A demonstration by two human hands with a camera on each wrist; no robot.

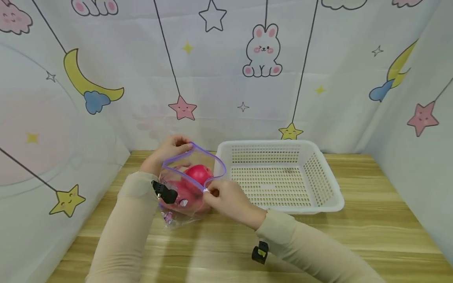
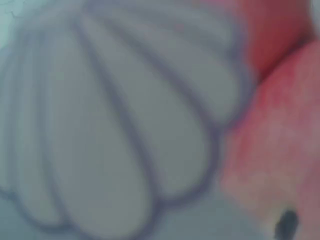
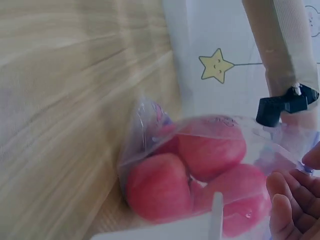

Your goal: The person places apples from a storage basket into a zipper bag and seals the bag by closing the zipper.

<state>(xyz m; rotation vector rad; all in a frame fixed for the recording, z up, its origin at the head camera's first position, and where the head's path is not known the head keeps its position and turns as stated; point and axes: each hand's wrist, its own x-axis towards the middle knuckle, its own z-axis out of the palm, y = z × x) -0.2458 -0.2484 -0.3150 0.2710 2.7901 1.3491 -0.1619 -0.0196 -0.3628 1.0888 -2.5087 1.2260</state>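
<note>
A clear zip bag [image 1: 166,196] with a purple rim stands on the table, its mouth spread wide. Several red apples [image 3: 159,187] fill its lower part, and one apple [image 1: 199,173] shows through the opening. My left hand [image 1: 170,151] pinches the far left part of the rim between thumb and fingers. At the near right corner of the mouth, my right hand [image 1: 228,198] pinches the rim by its small white slider [image 1: 206,190]. The left wrist view is filled by a blurred shell print [image 2: 115,125] on the bag, with apples [image 2: 280,145] beside it.
A white perforated plastic basket [image 1: 330,206] sits right beside the bag on the wood-grain table [image 1: 375,236]. Printed cloth [image 1: 226,86] with stars, moons and a rabbit hangs behind and at both sides. Both sleeved wrists carry small black cameras [image 1: 260,253].
</note>
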